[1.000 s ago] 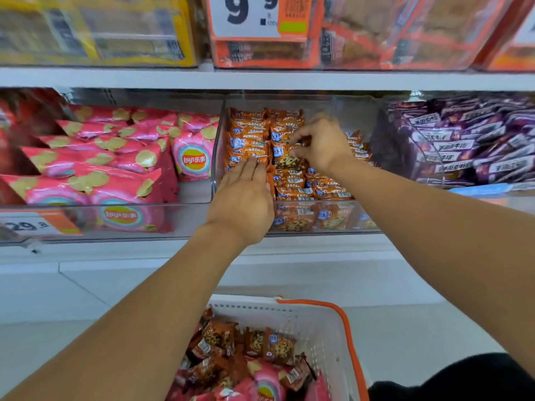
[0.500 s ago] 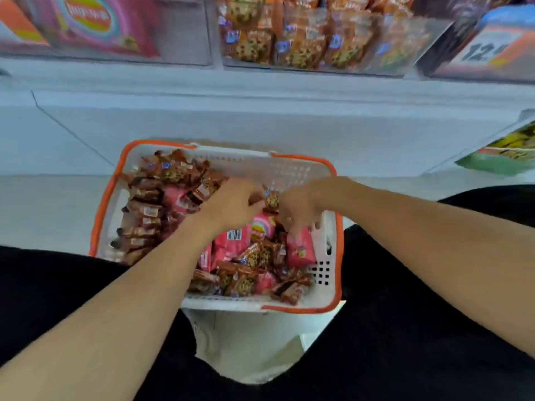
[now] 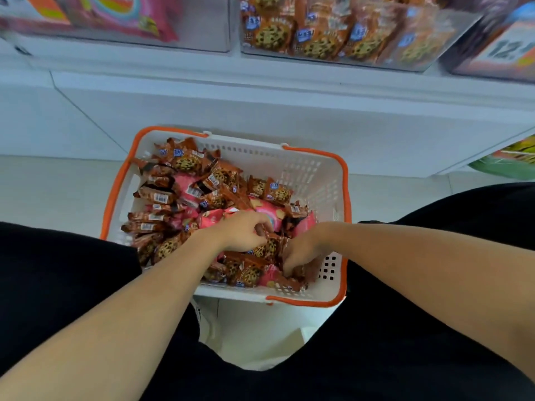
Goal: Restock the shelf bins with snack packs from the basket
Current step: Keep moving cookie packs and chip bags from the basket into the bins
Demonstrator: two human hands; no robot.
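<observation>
Bright, even store light; sharp in the middle, smeared along the top.

Soft overhead light fell flat, with only faint shadow under the white basket (image 3: 307, 169) on the floor (image 3: 52, 192). The snack packs (image 3: 185, 163) in it read crisply. The shelf bins (image 3: 333, 36) along the top edge were blurred, their price tag (image 3: 503, 47) smeared. Wide-angle bending curved the shelf front (image 3: 260, 91), and the black trousers (image 3: 434, 357) lost all detail.

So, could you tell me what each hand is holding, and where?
Left hand pinches a cookie pack by its top edge; right hand's fingers are buried among packs, hold unclear.
</observation>
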